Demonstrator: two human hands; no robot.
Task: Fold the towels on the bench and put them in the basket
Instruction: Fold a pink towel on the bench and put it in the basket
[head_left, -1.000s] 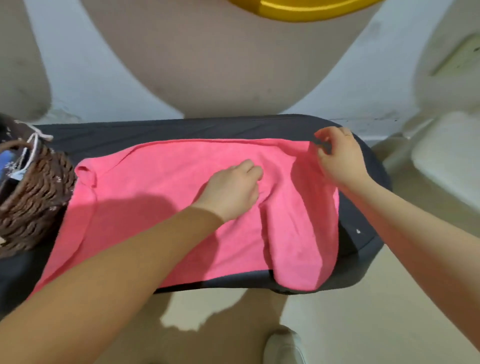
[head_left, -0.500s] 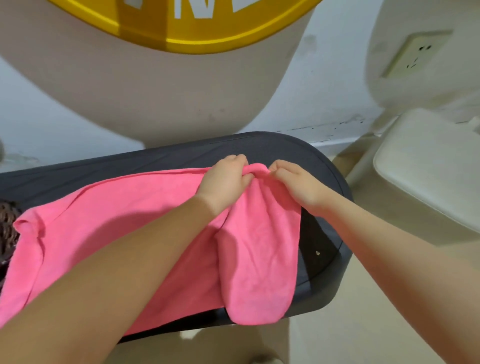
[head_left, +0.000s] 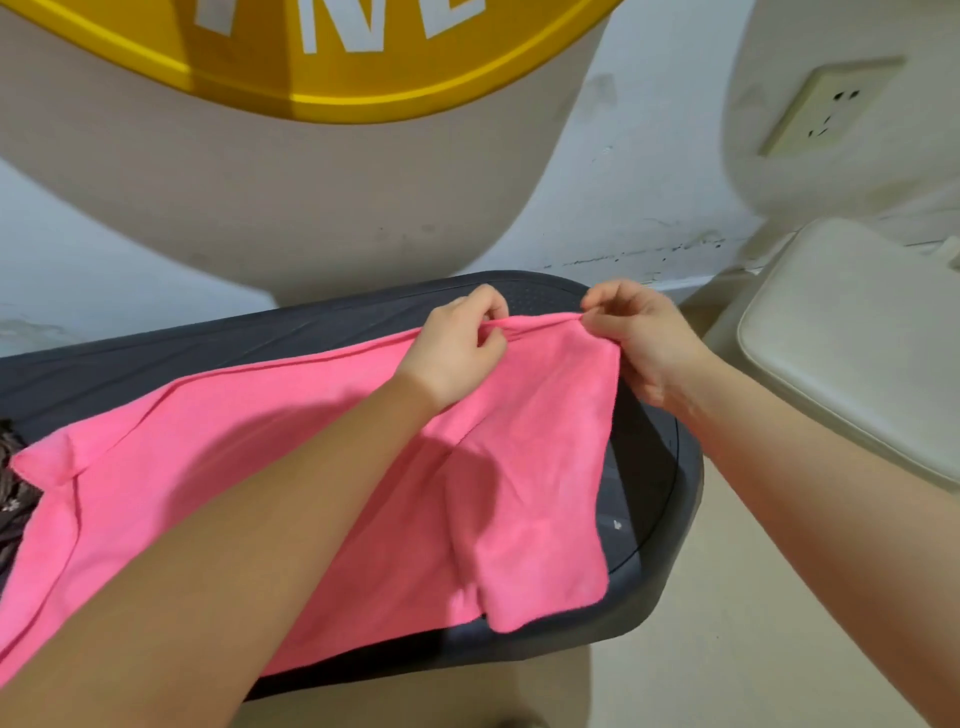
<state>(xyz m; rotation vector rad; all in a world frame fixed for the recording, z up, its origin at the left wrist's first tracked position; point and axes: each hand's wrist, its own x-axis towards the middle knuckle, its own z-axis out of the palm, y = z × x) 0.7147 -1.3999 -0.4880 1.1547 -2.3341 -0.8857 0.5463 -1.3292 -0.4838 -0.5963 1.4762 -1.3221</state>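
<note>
The brown woven wicker basket (head_left: 11, 493), far out beyond the left hand (head_left: 457, 345), is mostly cut off by the frame's edge. The left forearm covers the middle of the pink terry towel (head_left: 524, 467). Above both hands, the yellow cap brim (head_left: 322, 67) shows only partial white letters.

**Soft indoor light, wide-angle bend at the edges**

The light around me is even and fairly bright, with no glare. My cap brim (head_left: 332, 57) throws a big rounded shadow on the wall (head_left: 649, 171), so the light seems to come from above and behind me. My left arm (head_left: 249, 545) shades the pink towel (head_left: 530, 467) beneath it. The wide lens bows the dark bench (head_left: 660, 530) and stretches my forearms near the corners. Detail is a little soft throughout, most of all at the wall socket (head_left: 826, 109) and the frame's edges.
</note>
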